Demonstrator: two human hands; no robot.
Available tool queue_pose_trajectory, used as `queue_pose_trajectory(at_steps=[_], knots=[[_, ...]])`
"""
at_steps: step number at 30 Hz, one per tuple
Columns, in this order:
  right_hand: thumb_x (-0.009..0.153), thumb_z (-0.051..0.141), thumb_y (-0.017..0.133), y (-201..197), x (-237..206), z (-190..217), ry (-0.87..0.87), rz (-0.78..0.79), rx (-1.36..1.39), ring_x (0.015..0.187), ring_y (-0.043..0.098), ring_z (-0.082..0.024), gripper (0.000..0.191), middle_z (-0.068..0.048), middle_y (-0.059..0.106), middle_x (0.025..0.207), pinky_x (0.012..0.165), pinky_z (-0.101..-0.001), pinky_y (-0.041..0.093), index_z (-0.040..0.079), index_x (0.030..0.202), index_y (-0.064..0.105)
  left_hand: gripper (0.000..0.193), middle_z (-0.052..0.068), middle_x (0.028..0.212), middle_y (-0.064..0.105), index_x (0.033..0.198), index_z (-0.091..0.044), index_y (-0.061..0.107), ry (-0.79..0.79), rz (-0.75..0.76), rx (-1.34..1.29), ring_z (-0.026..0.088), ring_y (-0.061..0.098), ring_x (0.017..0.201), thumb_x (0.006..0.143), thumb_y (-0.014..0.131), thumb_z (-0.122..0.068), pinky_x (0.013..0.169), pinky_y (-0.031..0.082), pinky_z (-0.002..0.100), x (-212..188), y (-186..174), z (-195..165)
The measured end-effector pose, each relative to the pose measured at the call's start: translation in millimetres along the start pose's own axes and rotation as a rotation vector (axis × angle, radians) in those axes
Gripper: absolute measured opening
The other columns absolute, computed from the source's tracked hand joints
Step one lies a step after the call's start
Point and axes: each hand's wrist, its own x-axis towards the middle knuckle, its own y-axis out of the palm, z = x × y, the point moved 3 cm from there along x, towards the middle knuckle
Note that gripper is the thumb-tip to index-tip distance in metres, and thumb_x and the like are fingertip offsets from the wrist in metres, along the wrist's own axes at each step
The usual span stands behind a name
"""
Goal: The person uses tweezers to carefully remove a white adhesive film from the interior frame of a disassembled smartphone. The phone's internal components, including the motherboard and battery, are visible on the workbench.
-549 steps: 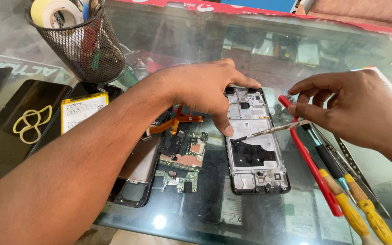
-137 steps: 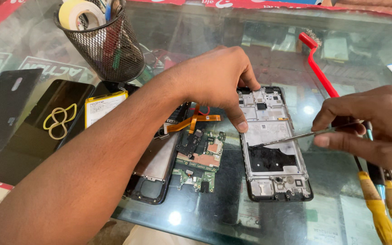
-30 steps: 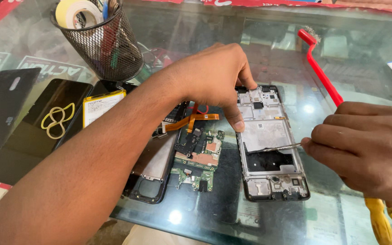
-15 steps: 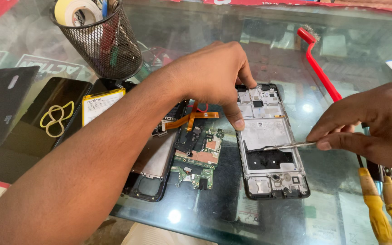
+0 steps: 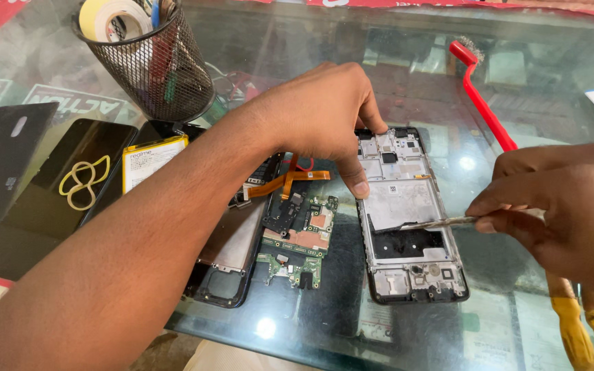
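An opened phone frame [image 5: 410, 216] is seen lying flat on a glass desk [image 5: 297, 48], pinned at its upper left edge by the fingertips and thumb of the left hand [image 5: 324, 113], which is pressed down on it rather than wrapped around it. A thin metal tool [image 5: 434, 222] is pinched between thumb and fingers of the right hand [image 5: 565, 206], its tip laid on the frame's middle plate; the tool's rear end is hidden inside the grip. Just left of the frame a green circuit board [image 5: 297, 237] with an orange flex cable [image 5: 287, 180] is seen, partly covered by the left forearm, as is the dark phone body [image 5: 225, 271] beside it. Two yellow tool handles [image 5: 586, 330] are cut off by the lower right corner, their tips lost under the right hand. A red brush [image 5: 482, 103] is partly masked by the same hand. A mesh cup [image 5: 149, 65] with a tape roll [image 5: 108, 17] is cropped at the top edge.
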Motion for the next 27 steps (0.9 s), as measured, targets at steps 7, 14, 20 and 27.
queue_pose_trajectory(at_steps=[7,14,20,27], knots=[[0.071,0.018,0.082,11,-13,-5,-0.623,-0.418,-0.148,0.069,0.073,-0.016,0.02,0.002,0.07,0.076,0.057,-0.0367,0.057,0.017,0.091,0.081,0.08,0.009,0.11,0.077,0.113,-0.013,0.077,-0.012,0.0,-0.007,0.022,0.078,0.092,0.038,0.101,-0.027,0.081,0.06,0.035,0,-1,-2],[0.061,0.017,0.076,23,-16,-17,-1.022,-0.441,-0.323,0.081,0.073,-0.022,0.039,-0.006,0.068,0.086,0.055,-0.0383,0.059,0.002,0.096,0.075,0.083,0.01,0.113,0.077,0.115,-0.012,0.076,-0.026,0.003,-0.003,0.021,0.077,0.095,0.037,0.101,-0.027,0.082,0.06,0.035,0,1,0],[0.056,0.01,0.074,19,-11,-18,-0.933,-0.375,-0.299,0.085,0.073,-0.016,0.051,0.0,0.07,0.094,0.053,-0.0367,0.058,0.008,0.107,0.077,0.083,0.009,0.111,0.078,0.115,-0.01,0.075,-0.022,0.012,-0.02,0.022,0.078,0.094,0.038,0.1,-0.026,0.08,0.061,0.035,0,0,3],[0.077,0.016,0.076,1,14,-22,-0.607,-0.043,0.154,0.087,0.076,-0.003,0.032,0.014,0.077,0.101,0.071,-0.0255,0.061,0.028,0.104,0.086,0.081,0.011,0.111,0.077,0.114,-0.008,0.076,0.028,-0.007,-0.021,0.021,0.078,0.096,0.04,0.101,-0.026,0.084,0.06,0.033,-1,-1,7]])
